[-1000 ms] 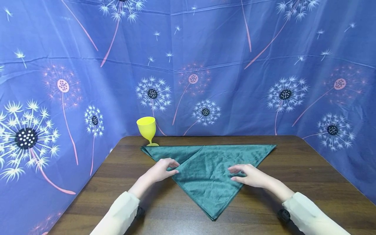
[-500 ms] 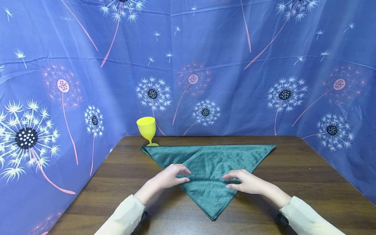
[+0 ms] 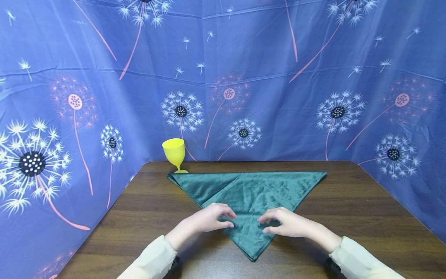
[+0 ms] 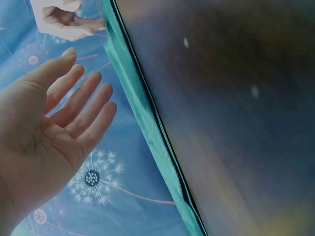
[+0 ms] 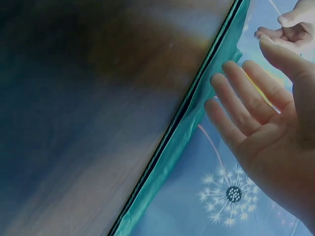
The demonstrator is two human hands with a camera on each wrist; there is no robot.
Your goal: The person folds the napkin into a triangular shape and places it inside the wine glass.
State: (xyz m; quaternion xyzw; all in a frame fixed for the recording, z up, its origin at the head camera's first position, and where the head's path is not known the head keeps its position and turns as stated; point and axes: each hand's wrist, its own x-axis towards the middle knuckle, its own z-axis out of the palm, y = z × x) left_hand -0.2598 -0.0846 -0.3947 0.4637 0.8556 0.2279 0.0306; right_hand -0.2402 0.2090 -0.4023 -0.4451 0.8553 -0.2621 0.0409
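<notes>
A green cloth [image 3: 251, 193] lies folded in a triangle on the table, its point toward the near edge. The left hand [image 3: 212, 218] hovers over the cloth's left slanting edge, fingers loosely bent and holding nothing. Over the right slanting edge the right hand [image 3: 287, 223] hangs the same way, a small gap between the two hands. In the left wrist view, the left hand [image 4: 61, 118] has its fingers spread beside the cloth's edge [image 4: 147, 132]. The right wrist view has the right hand [image 5: 270, 108] with relaxed fingers near the cloth [image 5: 182, 132].
A yellow goblet [image 3: 174, 152] stands upright at the back left of the brown wooden table [image 3: 352, 209], by the cloth's left corner. Blue fabric with a dandelion print [image 3: 278, 97] hangs behind the table and along its sides.
Both hands have moved nearer the table's front edge and closer together, over the lower part of the cloth. The cloth and goblet have stayed in place.
</notes>
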